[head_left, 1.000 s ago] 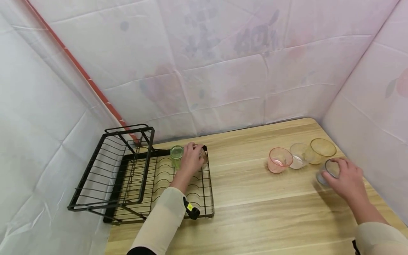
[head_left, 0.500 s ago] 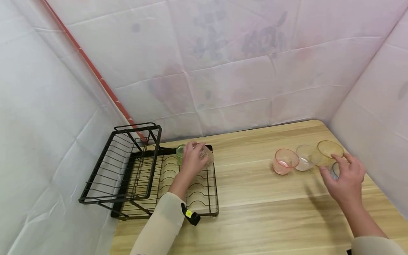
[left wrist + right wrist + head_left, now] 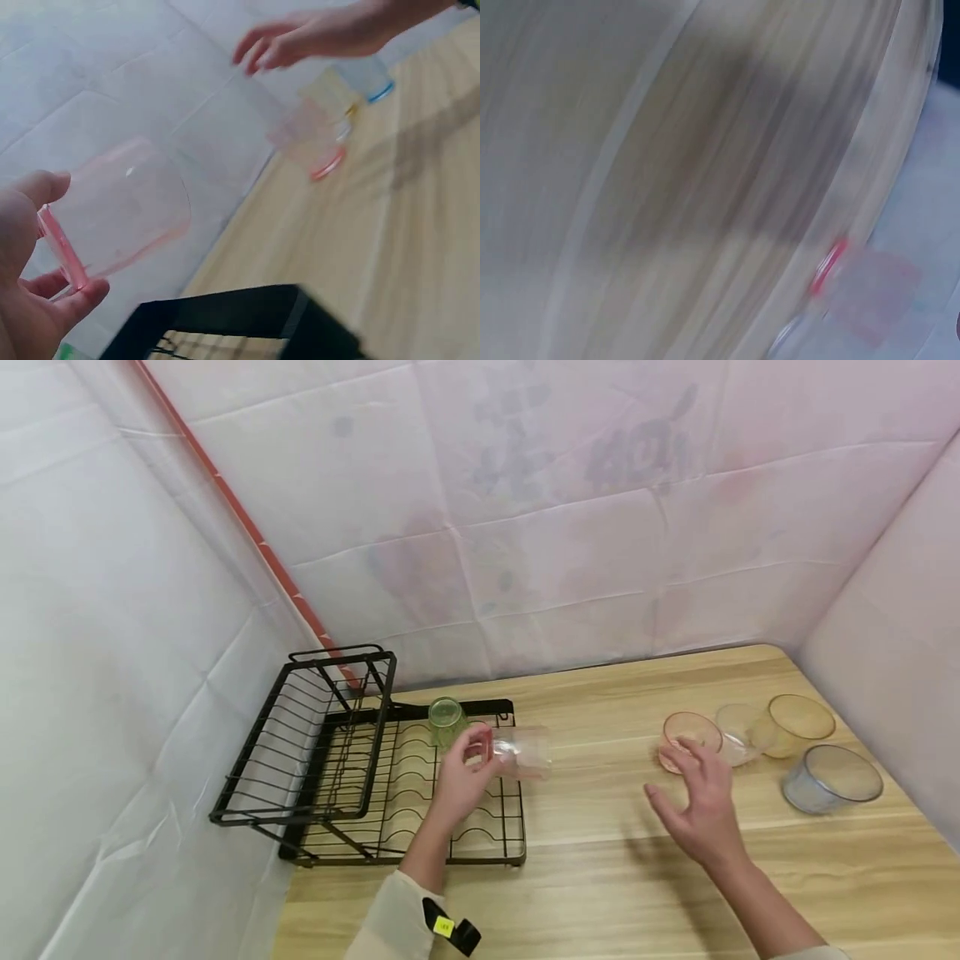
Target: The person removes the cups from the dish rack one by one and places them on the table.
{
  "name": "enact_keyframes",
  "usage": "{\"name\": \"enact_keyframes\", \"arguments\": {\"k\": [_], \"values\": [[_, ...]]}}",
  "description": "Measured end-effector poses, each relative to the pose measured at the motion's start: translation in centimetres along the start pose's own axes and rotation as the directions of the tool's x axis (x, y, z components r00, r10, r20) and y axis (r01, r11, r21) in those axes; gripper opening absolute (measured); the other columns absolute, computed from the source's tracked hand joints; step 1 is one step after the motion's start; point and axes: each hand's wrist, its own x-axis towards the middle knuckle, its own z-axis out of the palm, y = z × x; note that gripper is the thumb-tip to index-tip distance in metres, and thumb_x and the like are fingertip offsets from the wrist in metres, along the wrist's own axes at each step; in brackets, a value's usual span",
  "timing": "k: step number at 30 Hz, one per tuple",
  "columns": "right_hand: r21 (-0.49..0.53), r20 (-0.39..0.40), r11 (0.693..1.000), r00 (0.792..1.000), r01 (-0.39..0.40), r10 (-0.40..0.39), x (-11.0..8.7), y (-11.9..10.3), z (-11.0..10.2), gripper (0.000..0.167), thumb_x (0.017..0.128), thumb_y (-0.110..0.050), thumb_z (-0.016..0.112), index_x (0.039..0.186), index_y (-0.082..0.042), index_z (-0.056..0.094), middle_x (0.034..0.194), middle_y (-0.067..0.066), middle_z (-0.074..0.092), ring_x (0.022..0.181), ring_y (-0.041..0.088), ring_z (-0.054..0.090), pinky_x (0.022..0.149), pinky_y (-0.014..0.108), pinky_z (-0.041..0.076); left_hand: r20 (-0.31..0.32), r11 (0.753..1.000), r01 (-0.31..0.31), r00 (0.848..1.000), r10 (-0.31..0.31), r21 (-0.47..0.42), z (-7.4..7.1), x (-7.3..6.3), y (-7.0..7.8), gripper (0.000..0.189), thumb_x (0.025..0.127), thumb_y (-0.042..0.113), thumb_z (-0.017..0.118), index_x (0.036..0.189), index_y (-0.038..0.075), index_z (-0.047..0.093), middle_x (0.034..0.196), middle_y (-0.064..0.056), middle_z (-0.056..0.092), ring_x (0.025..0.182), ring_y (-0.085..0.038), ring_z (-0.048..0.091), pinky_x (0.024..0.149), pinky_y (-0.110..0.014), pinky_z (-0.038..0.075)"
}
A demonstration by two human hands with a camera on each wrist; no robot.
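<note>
My left hand (image 3: pixel 461 781) pinches a pink-tinted clear glass (image 3: pixel 521 753) by its thick base, over the right edge of the black dish rack (image 3: pixel 521 827). The glass lies on its side in the air, mouth pointing right. In the left wrist view, thumb and fingers grip the base of this glass (image 3: pixel 127 210). A green glass (image 3: pixel 446 720) stands in the rack beside that hand. Nothing is in my right hand (image 3: pixel 701 810); its fingers are spread and overlap a second pink glass (image 3: pixel 696 725) on the table in the head view.
Right of the second pink glass stand a clear glass (image 3: pixel 738 727), a yellow glass (image 3: pixel 802 720) and a blue-grey glass (image 3: pixel 825 783). The rack's raised upper basket (image 3: pixel 300 743) is at the left. White sheeting (image 3: pixel 555 568) hangs behind the wooden table (image 3: pixel 592 860).
My left hand has lifted the pink glass from the rack's back corner and tipped it sideways. My right hand has let go of the blue-grey glass and moved left to the other pink glass.
</note>
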Motion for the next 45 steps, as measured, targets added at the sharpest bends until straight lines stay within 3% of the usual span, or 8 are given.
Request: {"name": "enact_keyframes", "arguments": {"k": [4, 9, 16, 21, 31, 39, 42, 45], "values": [[0.116, 0.205, 0.980, 0.969, -0.160, 0.134, -0.4, -3.0, 1.6, 0.058, 0.085, -0.024, 0.074, 0.137, -0.007, 0.054, 0.139, 0.022, 0.047, 0.129, 0.037, 0.039, 0.112, 0.043, 0.027, 0.062, 0.995, 0.045, 0.997, -0.039, -0.086, 1.1, -1.4, -0.6, 0.049, 0.084, 0.022, 0.078, 0.129, 0.021, 0.059, 0.129, -0.011, 0.056, 0.116, -0.027, 0.057, 0.087, -0.034, 0.055], [0.201, 0.443, 0.897, 0.854, -0.393, 0.275, -0.7, -6.2, 3.2, 0.073, 0.089, -0.011, 0.069, 0.152, -0.017, 0.034, 0.146, 0.013, 0.041, 0.122, 0.024, 0.047, 0.097, 0.037, 0.044, 0.124, 0.984, 0.063, 0.991, -0.043, -0.164, 2.2, -2.6, -1.0, 0.050, 0.084, 0.016, 0.077, 0.130, 0.011, 0.058, 0.130, -0.017, 0.055, 0.114, -0.029, 0.059, 0.081, -0.029, 0.058], [0.379, 0.619, 0.669, 0.713, -0.639, 0.330, -0.2, -7.9, 4.3, 0.068, 0.099, -0.010, 0.056, 0.156, -0.018, 0.020, 0.144, 0.028, 0.040, 0.114, 0.028, 0.059, 0.085, 0.027, 0.053, 0.173, 0.983, 0.057, 0.985, -0.026, -0.175, 3.2, -3.7, -1.6, 0.050, 0.081, 0.015, 0.080, 0.126, 0.015, 0.059, 0.130, -0.008, 0.058, 0.117, -0.030, 0.058, 0.083, -0.028, 0.057], [0.407, 0.650, 0.589, 0.674, -0.698, 0.351, -0.3, -8.2, 4.5, 0.059, 0.100, -0.012, 0.055, 0.153, -0.014, 0.029, 0.138, 0.027, 0.045, 0.109, 0.017, 0.062, 0.080, 0.028, 0.055, 0.237, 0.962, 0.054, 0.971, 0.011, -0.269, 3.5, -4.0, -1.9, 0.054, 0.078, 0.005, 0.080, 0.127, 0.012, 0.058, 0.134, -0.010, 0.053, 0.122, -0.037, 0.054, 0.088, -0.033, 0.056], [0.423, 0.561, 0.651, 0.746, -0.631, 0.359, -0.5, -8.6, 4.1, 0.060, 0.091, -0.008, 0.069, 0.145, -0.012, 0.042, 0.135, 0.021, 0.046, 0.106, 0.012, 0.061, 0.074, 0.030, 0.059, 0.240, 0.984, 0.050, 0.971, -0.008, -0.171, 4.3, -3.9, -2.2, 0.053, 0.079, 0.010, 0.080, 0.127, 0.008, 0.056, 0.132, -0.011, 0.055, 0.120, -0.027, 0.056, 0.091, -0.027, 0.054], [0.181, 0.327, 0.978, 0.944, -0.106, 0.042, -0.4, -8.5, 3.7, 0.060, 0.079, -0.022, 0.082, 0.133, -0.016, 0.060, 0.138, 0.014, 0.049, 0.118, 0.022, 0.049, 0.086, 0.029, 0.050, -0.001, 0.993, -0.107, 0.994, 0.107, 0.053, 2.3, -0.7, -1.6, 0.023, 0.091, 0.021, 0.069, 0.112, 0.012, 0.066, 0.124, -0.011, 0.057, 0.111, -0.024, 0.057, 0.087, -0.041, 0.053], [0.091, 0.257, 0.993, 0.961, 0.080, -0.101, -0.4, -8.2, 3.6, 0.050, 0.084, -0.034, 0.072, 0.130, -0.017, 0.064, 0.137, 0.018, 0.051, 0.118, 0.030, 0.049, 0.086, 0.031, 0.043, -0.128, 0.927, -0.145, 0.972, 0.199, 0.346, 0.2, 1.8, -1.8, 0.031, 0.090, 0.025, 0.071, 0.118, 0.016, 0.065, 0.135, -0.010, 0.050, 0.126, -0.027, 0.046, 0.094, -0.051, 0.049], [0.040, 0.228, 0.984, 0.957, 0.173, -0.178, -0.6, -7.7, 3.4, 0.047, 0.082, -0.031, 0.064, 0.127, -0.018, 0.067, 0.135, 0.020, 0.053, 0.115, 0.037, 0.049, 0.085, 0.038, 0.042, -0.159, 0.798, -0.082, 0.963, 0.218, 0.597, -1.7, 4.2, -2.4, 0.045, 0.089, 0.031, 0.073, 0.131, 0.019, 0.059, 0.149, -0.011, 0.039, 0.142, -0.031, 0.027, 0.104, -0.058, 0.041]]}}
